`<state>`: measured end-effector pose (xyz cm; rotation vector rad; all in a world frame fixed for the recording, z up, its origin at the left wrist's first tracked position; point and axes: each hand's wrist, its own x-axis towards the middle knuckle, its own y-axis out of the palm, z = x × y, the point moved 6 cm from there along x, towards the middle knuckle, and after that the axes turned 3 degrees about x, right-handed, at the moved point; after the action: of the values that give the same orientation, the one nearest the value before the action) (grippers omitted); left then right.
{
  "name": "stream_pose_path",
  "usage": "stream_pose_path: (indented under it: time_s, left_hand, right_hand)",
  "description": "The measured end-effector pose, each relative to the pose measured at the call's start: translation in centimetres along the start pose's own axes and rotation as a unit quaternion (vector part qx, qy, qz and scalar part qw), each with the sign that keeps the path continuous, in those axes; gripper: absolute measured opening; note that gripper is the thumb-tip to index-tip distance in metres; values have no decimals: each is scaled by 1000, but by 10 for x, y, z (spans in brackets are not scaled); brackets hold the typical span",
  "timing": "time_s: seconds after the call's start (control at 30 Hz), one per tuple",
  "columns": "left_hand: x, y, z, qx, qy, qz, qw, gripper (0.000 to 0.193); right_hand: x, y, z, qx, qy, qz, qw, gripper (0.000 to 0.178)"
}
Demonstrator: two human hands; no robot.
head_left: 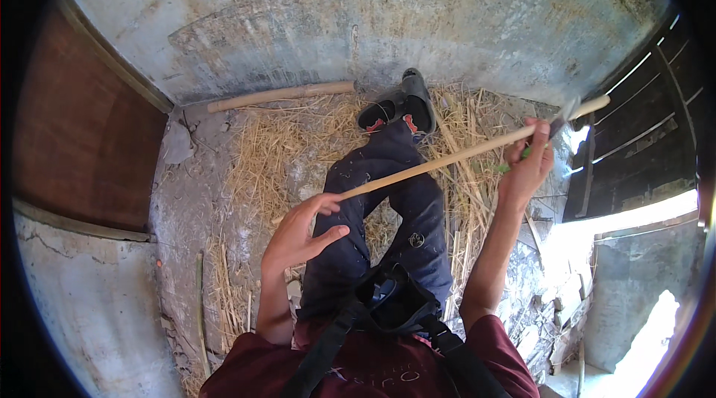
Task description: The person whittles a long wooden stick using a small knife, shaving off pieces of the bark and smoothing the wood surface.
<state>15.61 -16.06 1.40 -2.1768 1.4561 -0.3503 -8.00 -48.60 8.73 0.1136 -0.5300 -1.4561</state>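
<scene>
A long, pale, peeled wooden stick (440,162) slants across above my legs, rising from lower left to upper right. My left hand (300,234) is open over the stick's lower part, thumb spread away. Its fingers cover part of the stick, and I cannot tell whether they touch it. Closed at the upper part is my right hand (528,163), holding what looks like a knife (568,115) with green showing at the handle. The grey blade is slightly blurred and lies against the stick near its far end. My right fingertips also meet the stick.
Loose straw (268,156) covers much of the floor around my legs and dark shoes (399,111). A thick pole (280,95) lies along the stained wall (373,18). At left is a brown panel (89,122); at right, dark slatted boards (641,130). Rubble (567,316) lies lower right.
</scene>
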Motion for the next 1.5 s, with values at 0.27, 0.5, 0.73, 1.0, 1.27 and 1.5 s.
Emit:
stream_pose_path:
  time_s: [0.27, 0.5, 0.73, 1.0, 1.27, 1.5]
  left_hand:
    - [41, -11, -39, 194, 112, -193, 955, 33]
    - [54, 8, -39, 95, 63, -86, 990, 22]
    - [66, 26, -45, 52, 81, -149, 984, 18]
    - [69, 50, -40, -86, 15, -75, 993, 16]
    - [62, 72, -40, -184, -9, -26, 982, 14]
    - [51, 74, -51, -205, -49, 5, 977, 13]
  right_hand:
    - [35, -48, -7, 51, 12, -87, 995, 35]
    - [47, -81, -22, 48, 20, -83, 995, 49]
    - [13, -83, -48, -1, 30, -85, 996, 42]
    - [-65, -41, -67, -132, 39, 186, 973, 25]
    - [-102, 22, -35, -249, -166, 372, 879, 26]
    - [-108, 24, -36, -297, -200, 388, 849, 28]
